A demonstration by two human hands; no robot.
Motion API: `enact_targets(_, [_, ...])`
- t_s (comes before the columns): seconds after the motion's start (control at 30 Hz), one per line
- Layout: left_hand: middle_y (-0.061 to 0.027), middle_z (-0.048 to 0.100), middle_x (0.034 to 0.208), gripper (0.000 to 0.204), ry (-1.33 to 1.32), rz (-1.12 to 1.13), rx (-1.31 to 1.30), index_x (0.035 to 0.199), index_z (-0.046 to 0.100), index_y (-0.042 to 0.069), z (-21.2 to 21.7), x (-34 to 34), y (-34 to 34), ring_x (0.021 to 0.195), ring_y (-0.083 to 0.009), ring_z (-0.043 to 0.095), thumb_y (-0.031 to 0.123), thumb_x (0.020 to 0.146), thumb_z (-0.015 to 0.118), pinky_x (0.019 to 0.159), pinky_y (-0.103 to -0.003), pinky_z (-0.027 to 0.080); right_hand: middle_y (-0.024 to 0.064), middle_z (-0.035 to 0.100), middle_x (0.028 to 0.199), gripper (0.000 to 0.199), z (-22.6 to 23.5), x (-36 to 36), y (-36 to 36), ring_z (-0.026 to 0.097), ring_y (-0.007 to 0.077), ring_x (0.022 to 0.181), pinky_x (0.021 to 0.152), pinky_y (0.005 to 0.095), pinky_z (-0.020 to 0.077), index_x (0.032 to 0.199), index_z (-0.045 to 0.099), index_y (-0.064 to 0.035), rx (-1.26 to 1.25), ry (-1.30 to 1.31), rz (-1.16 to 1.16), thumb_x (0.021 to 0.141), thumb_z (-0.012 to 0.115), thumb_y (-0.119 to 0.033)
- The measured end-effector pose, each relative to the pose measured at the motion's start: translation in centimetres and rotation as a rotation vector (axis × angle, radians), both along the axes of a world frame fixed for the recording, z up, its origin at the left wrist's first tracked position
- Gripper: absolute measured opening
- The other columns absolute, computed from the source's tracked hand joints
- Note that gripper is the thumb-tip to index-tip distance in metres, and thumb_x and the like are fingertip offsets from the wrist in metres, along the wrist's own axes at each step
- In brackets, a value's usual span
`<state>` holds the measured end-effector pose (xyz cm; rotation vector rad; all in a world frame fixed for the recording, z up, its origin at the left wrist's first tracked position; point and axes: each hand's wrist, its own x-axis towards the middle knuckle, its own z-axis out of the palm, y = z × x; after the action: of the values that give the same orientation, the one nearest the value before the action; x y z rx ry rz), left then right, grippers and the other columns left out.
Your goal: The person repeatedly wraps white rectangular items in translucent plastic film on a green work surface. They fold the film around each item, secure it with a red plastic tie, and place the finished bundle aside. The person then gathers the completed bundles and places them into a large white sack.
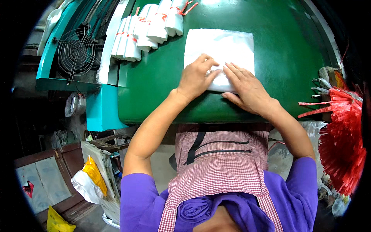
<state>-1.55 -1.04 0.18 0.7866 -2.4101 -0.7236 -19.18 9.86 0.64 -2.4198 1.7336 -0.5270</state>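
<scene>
A stack of flat white plastic bags (pixel 218 42) lies on the green tabletop, squared toward me. On its near left part rests my left hand (pixel 198 77), fingers bent and thumb apart from them, with no hold on the bags showing. My right hand (pixel 247 89) lies flatter on the near right part, its fingers stretched out over the plastic and its thumb off the near edge. Both hands are close together near the middle of the stack's near side. The plastic under the fingers is partly hidden by glare.
Several rolled bundles of white bags (pixel 148 29), tied with red strips, lie at the table's far left. Red plastic ties (pixel 342 135) hang in a thick bunch at the right edge. Left of the green table (pixel 154 100) stands a turquoise frame (pixel 101 108) with a wire fan guard (pixel 77 52).
</scene>
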Motion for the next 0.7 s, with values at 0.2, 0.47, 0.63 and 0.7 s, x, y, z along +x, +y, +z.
enact_targets(0.2, [-0.0121,0.059,0.11,0.047,-0.26,-0.135,-0.508,0.114,0.056,0.003,0.0,2.1,3.9,0.099,-0.0275,0.058,0.017,0.072,0.071,0.087,-0.037,0.047,0.0194,0.042,0.14,0.058,-1.5,-0.4,1.3,0.031,0.0358,0.136,0.11,0.0466,0.027,0.131,0.046,0.0003,-0.074,-0.078,0.013,0.083,0.065,-0.027])
enact_targets(0.47, [-0.0104,0.061,0.096,0.019,-0.148,-0.134,-0.18,0.09,0.062,0.004,0.4,0.4,0.1,0.091,-0.0331,0.059,0.006,0.072,0.065,0.074,-0.042,0.051,0.0215,0.05,0.13,0.059,-0.4,1.4,6.9,0.051,0.0254,0.122,0.098,0.0359,0.0452,0.141,0.029,0.0043,0.64,-1.604,-0.248,0.095,0.055,-0.022])
enact_targets(0.63, [-0.0097,0.049,0.136,0.033,-0.229,-0.526,-0.03,0.105,0.062,0.005,1.1,4.4,2.1,0.133,-0.0373,0.037,0.001,0.072,0.064,0.109,-0.051,0.032,0.0144,0.057,0.124,0.045,-1.3,-2.0,2.4,0.057,0.0234,0.113,0.097,0.038,0.047,0.133,0.041,0.0014,0.545,-1.992,-0.273,0.092,0.054,-0.009])
enact_targets(0.7, [-0.0095,0.05,0.134,0.032,-0.312,-0.54,-0.008,0.104,0.063,0.01,1.6,5.2,2.6,0.131,-0.036,0.039,0.006,0.073,0.066,0.105,-0.059,0.031,0.0119,0.058,0.125,0.041,-1.1,-2.4,2.6,0.056,0.0246,0.115,0.099,0.0386,0.0454,0.127,0.051,-0.0008,0.54,-1.613,-0.201,0.086,0.056,0.0])
